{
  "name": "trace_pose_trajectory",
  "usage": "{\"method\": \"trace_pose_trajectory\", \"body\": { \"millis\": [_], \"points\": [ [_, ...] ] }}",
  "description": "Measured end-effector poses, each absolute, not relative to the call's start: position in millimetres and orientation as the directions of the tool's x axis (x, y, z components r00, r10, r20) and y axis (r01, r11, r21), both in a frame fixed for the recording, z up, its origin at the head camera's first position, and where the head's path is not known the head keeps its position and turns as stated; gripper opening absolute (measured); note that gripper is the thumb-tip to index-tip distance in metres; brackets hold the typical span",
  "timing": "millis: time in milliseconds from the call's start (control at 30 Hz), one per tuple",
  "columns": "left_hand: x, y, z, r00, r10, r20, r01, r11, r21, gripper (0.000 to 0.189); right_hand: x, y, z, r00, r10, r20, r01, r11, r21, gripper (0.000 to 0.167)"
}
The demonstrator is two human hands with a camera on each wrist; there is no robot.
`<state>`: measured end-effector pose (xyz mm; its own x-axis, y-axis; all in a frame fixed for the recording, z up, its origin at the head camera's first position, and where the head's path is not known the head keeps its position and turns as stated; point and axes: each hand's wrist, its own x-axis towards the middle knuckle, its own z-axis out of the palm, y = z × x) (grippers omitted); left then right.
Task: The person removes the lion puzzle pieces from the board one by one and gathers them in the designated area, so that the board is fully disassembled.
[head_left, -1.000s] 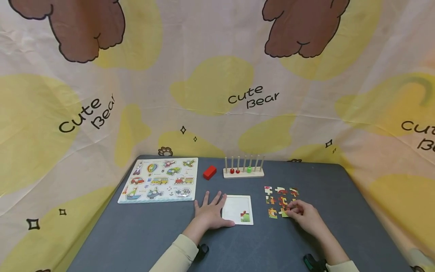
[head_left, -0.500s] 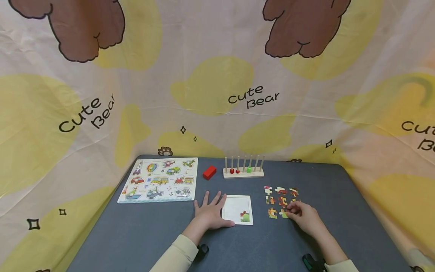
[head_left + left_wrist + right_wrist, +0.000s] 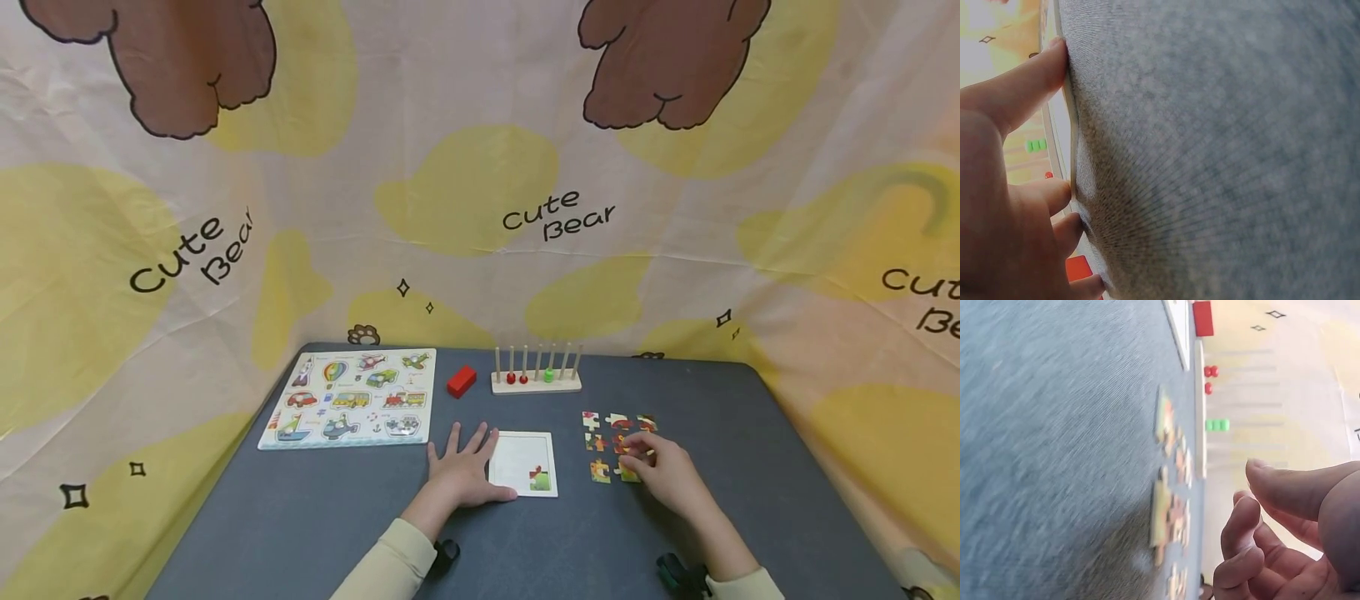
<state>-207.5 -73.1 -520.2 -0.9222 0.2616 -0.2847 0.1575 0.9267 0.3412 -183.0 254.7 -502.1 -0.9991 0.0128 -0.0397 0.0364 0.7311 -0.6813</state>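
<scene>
My left hand (image 3: 461, 477) lies spread with straight fingers at the left side of a white puzzle tray (image 3: 517, 450). Its thumb and index finger (image 3: 1047, 194) touch the tray's edge in the left wrist view. A green-and-red jigsaw piece (image 3: 540, 478) lies in the tray's lower right corner. My right hand (image 3: 663, 471) hovers over several loose jigsaw pieces (image 3: 600, 471), its fingers bent and thumb near the index finger. In the right wrist view, no piece shows between the right thumb (image 3: 1272, 478) and fingers. The hand hides some pieces from the head view.
A vehicle picture board (image 3: 348, 400) lies at the back left. Beside it are a red block (image 3: 461, 382) and a wooden peg stand (image 3: 536, 383) with red and green beads. A printed cloth (image 3: 465, 192) hangs behind the dark grey table (image 3: 315, 517).
My right hand has lifted slightly and moved a little left and away from me over the pieces. The left hand stays on the tray's side.
</scene>
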Motion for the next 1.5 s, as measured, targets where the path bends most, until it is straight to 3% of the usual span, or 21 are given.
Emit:
{"method": "trace_pose_trajectory", "body": {
  "millis": [300, 1000, 1500],
  "points": [
    [-207.1, -72.5, -520.6, -0.922, 0.256, -0.291, 0.147, 0.926, 0.348, 0.104, -188.4, 237.3, -498.6, -0.999, -0.033, 0.013, -0.033, 0.711, -0.703, 0.021],
    [-208.0, -71.2, -523.8, -0.924, 0.248, -0.292, 0.145, 0.932, 0.333, 0.104, -189.7, 190.8, -503.2, -0.993, -0.119, -0.025, -0.06, 0.663, -0.746, 0.02],
    [-207.9, -72.2, -524.3, -0.924, 0.255, -0.283, 0.153, 0.929, 0.338, 0.104, -195.0, 164.3, -527.3, -0.957, -0.29, -0.025, -0.174, 0.639, -0.749, 0.018]
  ]
}}
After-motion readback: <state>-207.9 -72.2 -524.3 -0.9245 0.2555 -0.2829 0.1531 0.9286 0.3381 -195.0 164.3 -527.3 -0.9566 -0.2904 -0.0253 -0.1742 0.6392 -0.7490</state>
